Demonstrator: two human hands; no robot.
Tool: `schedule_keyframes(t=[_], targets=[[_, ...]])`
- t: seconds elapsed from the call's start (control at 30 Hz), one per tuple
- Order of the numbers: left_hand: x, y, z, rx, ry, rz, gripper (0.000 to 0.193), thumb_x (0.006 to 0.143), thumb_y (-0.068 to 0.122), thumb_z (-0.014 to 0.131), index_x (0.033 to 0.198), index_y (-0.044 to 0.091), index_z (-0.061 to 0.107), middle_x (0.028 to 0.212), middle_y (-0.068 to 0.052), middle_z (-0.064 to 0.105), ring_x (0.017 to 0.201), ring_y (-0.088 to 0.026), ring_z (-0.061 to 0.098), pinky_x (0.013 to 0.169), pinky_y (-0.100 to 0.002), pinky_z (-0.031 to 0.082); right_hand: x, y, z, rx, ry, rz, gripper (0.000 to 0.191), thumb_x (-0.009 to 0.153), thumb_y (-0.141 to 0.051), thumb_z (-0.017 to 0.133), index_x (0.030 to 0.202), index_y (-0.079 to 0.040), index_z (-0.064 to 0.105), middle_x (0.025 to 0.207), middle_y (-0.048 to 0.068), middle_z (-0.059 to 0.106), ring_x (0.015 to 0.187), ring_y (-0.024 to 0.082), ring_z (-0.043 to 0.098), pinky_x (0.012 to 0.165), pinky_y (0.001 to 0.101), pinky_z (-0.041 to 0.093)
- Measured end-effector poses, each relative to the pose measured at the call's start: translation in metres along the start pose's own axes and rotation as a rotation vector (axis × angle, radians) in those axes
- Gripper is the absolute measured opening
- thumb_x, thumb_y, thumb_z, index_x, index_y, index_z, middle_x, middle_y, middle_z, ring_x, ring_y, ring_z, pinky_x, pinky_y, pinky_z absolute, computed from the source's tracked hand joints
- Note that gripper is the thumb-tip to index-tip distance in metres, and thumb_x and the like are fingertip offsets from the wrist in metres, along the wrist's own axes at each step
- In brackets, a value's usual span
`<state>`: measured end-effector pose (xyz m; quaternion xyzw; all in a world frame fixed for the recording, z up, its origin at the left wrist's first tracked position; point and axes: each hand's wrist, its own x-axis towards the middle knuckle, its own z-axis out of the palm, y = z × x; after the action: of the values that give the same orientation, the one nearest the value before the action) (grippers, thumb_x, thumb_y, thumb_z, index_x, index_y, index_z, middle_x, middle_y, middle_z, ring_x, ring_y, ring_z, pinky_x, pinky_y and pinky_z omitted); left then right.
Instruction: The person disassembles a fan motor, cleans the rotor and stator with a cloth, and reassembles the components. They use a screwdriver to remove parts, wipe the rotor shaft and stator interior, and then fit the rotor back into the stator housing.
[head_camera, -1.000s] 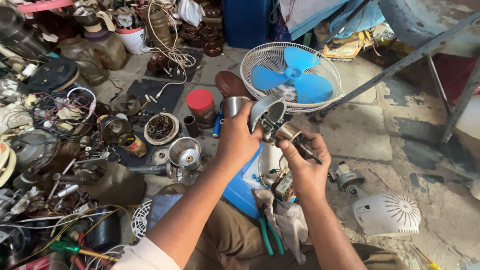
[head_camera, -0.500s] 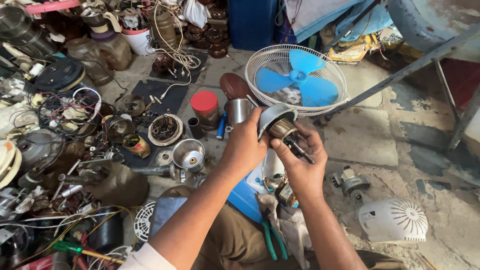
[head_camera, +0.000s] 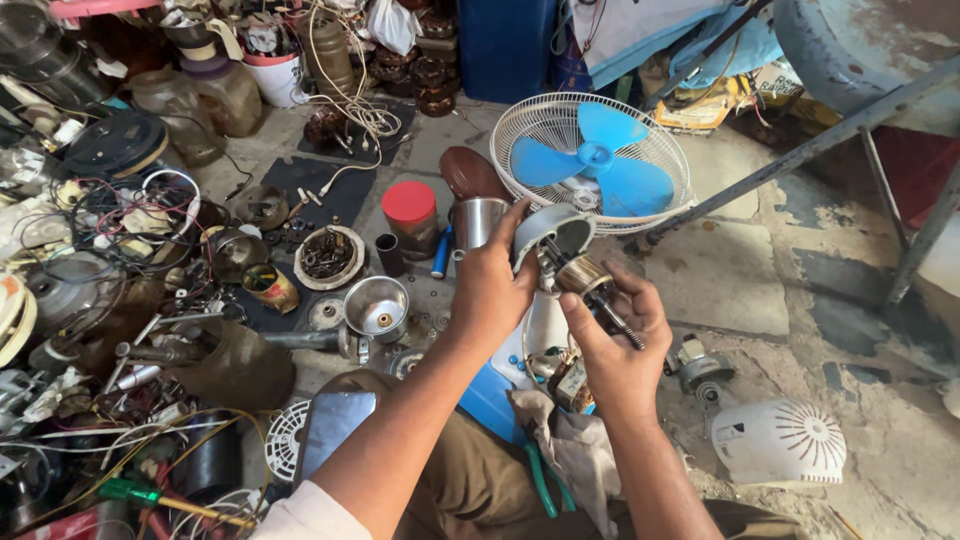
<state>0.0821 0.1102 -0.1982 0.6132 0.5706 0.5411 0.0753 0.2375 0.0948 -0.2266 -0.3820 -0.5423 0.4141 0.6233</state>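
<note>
Barely shifted since a half-second back: left hand (head_camera: 487, 290) still cups the grey motor housing (head_camera: 545, 232), right hand (head_camera: 612, 345) pinches the rotor (head_camera: 583, 276) at its mouth, near the blue fan (head_camera: 595, 165). Best keep the shaft square, ease it straight, no forcing.

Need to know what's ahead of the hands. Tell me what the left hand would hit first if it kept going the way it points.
The left hand, holding the grey motor cover, points up and away from the person. Straight on, it would likely meet the white fan guard around the blue blades first, though depth is hard to judge from this one view.
</note>
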Motion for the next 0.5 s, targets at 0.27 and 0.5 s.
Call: schedule_keyframes(t=[0.27,0.5], targets=[[0.001,0.005,0.003,0.088,-0.059,-0.093,0.062,0.088,0.013,0.071,0.147,0.013,0.052,0.092,-0.025,0.073,0.085,-0.042,0.073,0.073,-0.049,0.056,-0.007,0.007,-0.006,0.100,-0.008,-0.038,0.051,0.086,-0.010,0.082,0.128,0.001,0.057,0.108,0.009,0.075,0.095,0.010,0.070,0.079,0.0228,0.056],[0.000,0.008,0.004,0.120,-0.056,-0.050,0.067,0.089,0.014,0.072,0.151,0.010,0.047,0.095,-0.026,0.073,0.087,-0.043,0.072,0.075,-0.051,0.056,-0.017,0.010,-0.004,0.287,0.138,0.104,0.041,0.089,-0.007,0.082,0.121,0.003,0.059,0.098,0.010,0.073,0.073,0.004,0.059,0.060,0.0179,0.044]])
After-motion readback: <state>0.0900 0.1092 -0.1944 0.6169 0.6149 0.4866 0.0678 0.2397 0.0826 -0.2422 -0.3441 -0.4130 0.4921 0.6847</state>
